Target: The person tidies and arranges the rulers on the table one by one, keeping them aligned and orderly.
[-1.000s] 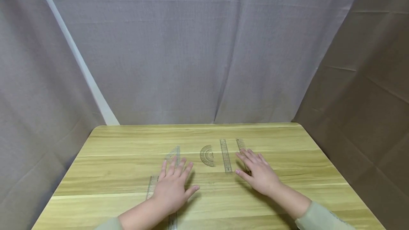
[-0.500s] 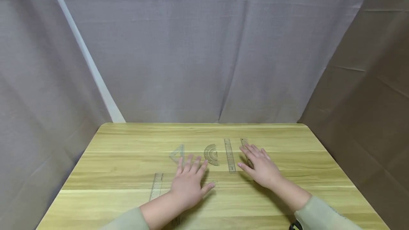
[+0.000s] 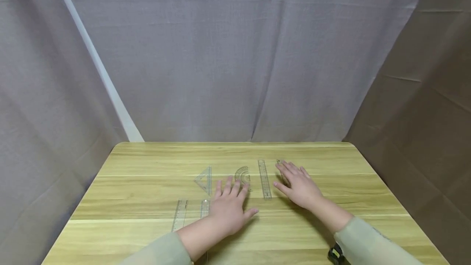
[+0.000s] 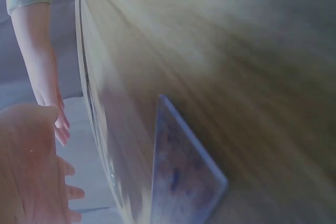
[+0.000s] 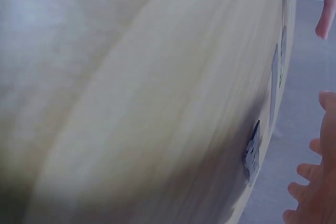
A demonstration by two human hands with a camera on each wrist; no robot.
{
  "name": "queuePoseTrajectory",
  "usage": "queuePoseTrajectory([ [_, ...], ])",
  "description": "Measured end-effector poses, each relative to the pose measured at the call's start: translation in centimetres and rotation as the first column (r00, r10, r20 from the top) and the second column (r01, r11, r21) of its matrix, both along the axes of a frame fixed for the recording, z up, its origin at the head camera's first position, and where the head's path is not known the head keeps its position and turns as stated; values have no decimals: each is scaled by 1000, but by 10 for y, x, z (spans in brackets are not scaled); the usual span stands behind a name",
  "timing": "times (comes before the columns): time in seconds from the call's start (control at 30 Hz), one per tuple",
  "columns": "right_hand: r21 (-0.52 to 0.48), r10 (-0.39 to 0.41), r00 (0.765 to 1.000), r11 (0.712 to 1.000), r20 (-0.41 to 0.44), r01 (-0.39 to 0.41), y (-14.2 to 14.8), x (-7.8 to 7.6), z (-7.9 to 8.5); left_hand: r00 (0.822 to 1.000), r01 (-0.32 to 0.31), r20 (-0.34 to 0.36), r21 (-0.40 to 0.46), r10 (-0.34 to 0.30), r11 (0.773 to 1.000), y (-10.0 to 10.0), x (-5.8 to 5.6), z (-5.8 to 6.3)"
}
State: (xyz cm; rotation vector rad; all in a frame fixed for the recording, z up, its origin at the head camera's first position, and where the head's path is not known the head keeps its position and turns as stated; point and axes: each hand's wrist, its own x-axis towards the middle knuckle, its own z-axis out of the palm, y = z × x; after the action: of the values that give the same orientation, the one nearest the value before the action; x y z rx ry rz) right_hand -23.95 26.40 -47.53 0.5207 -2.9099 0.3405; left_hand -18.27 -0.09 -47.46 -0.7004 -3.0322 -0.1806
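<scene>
My left hand [image 3: 229,212], fingers spread and straight, hovers palm down; its fingertips overlap the lower part of a clear protractor [image 3: 241,172]. A clear ruler [image 3: 205,205] runs under that hand and wrist, partly hidden; a clear ruler end [image 4: 184,177] shows large in the left wrist view. Farther left lie another ruler [image 3: 180,214] and a set square [image 3: 205,180]. My right hand [image 3: 297,186], also with extended fingers, is over a flat piece that it mostly covers; in the right wrist view this dark-edged piece with cutouts [image 5: 252,153] lies below the fingers. Neither hand holds anything.
A short clear ruler [image 3: 264,179] lies between the protractor and my right hand. The wood-grain table [image 3: 147,162] ends at grey curtains [image 3: 184,72] behind and on both sides. A black device [image 3: 335,253] sits under the right sleeve.
My left hand has moved right, from the set square to the protractor, uncovering the set square and a ruler's far end. My right hand stays nearly in place, covering more of the rightmost piece.
</scene>
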Motion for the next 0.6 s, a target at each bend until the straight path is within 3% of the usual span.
queuePoseTrajectory([
  [0.43,26,0,1000,1000,11,0,1,-21,-3,1000,4,28,-19,-3,1000,20,-8,-3],
  [0.6,37,-1,1000,999,25,0,-2,-28,-1,1000,1,19,-64,1,998,27,-11,-3],
])
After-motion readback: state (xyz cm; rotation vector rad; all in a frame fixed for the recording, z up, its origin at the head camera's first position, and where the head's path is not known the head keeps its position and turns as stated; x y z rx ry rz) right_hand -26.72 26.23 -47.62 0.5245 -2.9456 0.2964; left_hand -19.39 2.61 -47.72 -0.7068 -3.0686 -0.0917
